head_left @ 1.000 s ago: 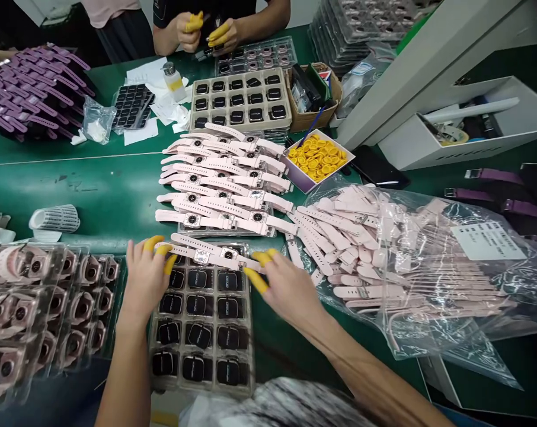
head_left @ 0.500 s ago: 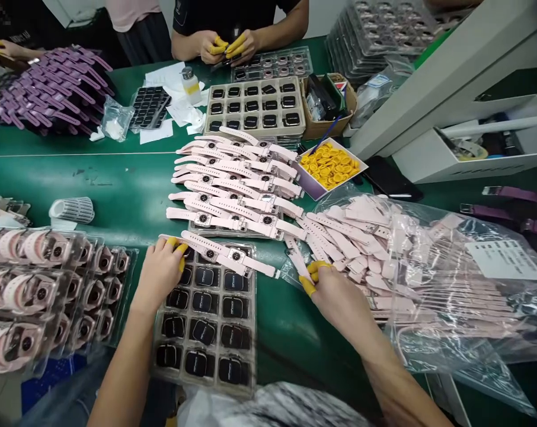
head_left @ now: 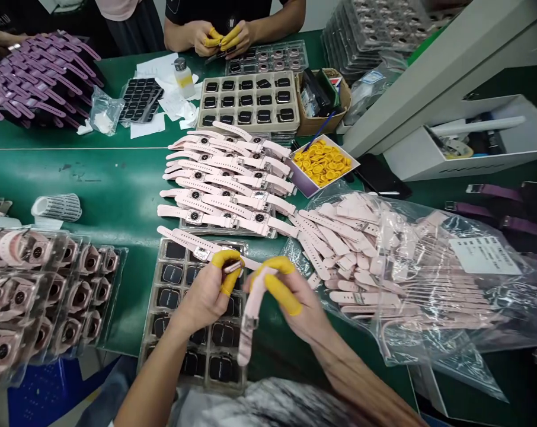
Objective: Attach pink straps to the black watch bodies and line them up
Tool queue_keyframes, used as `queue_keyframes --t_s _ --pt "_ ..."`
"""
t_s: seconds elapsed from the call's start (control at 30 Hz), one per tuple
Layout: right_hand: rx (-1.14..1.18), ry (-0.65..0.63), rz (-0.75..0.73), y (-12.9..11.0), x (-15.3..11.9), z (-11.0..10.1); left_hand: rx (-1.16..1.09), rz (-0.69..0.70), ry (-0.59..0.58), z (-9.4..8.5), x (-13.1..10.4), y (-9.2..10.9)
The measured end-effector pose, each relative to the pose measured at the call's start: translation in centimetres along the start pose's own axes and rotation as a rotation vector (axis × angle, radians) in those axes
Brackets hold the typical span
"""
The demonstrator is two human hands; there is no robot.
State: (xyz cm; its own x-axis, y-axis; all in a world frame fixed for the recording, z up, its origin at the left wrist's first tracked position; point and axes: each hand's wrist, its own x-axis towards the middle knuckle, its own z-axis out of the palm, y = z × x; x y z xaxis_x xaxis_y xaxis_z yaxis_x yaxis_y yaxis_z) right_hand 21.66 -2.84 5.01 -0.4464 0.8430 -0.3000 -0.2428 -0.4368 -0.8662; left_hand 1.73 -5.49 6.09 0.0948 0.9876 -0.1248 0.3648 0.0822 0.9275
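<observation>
A single head-worn camera looks forward and down from the near side of the table (head_left: 117,184), close over the left hand (head_left: 205,292) and right hand (head_left: 297,296). Its view reaches a co-worker (head_left: 233,13) opposite; the right edge seems too dim to judge.

You have a heap of purple straps (head_left: 41,83) at ten o'clock, a dark-capped bottle (head_left: 183,78) at eleven, a cardboard box (head_left: 310,125) at one, a white bin (head_left: 411,159) at two.

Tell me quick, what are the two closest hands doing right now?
Left hand: closed, pinching a small watch case, seen nearly edge-on.
Right hand: closed, holding a pink strap that hangs down.
</observation>
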Motion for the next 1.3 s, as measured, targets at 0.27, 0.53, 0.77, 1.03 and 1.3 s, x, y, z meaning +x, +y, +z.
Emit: queue_keyframes --t_s 0.27,0.53,0.77,1.03,1.3 --pt "0.365 -0.219 0.273 3.5 1.4 0.4 0.010 0.092 -0.040 1.0 1.1 -2.7" --pt "0.228 -0.241 0.326 4.1 1.1 0.3 0.180 0.284 -0.178 1.0 1.0 -3.2" --pt "0.329 -0.060 0.275 4.2 1.5 0.0 0.101 0.203 0.010 1.1 1.1 -2.4" --pt "0.216 -0.129 0.306 4.6 1.5 0.1 0.217 0.265 -0.108 1.3 0.7 -3.3" --pt "0.419 -0.015 0.355 4.3 1.7 0.6 0.241 0.211 -0.098 1.6 0.4 -3.3"
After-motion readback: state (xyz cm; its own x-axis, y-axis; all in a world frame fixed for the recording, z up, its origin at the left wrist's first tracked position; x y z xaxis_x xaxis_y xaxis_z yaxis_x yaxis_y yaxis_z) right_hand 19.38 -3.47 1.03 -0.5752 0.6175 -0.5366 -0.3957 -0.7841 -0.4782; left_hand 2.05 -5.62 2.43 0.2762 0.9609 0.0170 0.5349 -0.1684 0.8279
